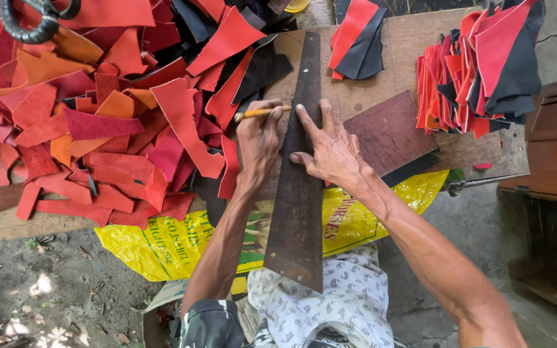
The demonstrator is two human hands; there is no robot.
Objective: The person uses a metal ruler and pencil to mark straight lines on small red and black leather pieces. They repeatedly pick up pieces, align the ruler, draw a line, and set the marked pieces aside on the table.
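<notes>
Head view, yellow printed sack (175,248) under board edge, beneath rusty straightedge (299,174).

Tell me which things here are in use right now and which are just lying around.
In use: pencil in the left hand; long metal straightedge pressed flat by the right hand; brown board beside it.
Lying about: red scrap pile, stacked red and black pieces, yellow sack.
</notes>
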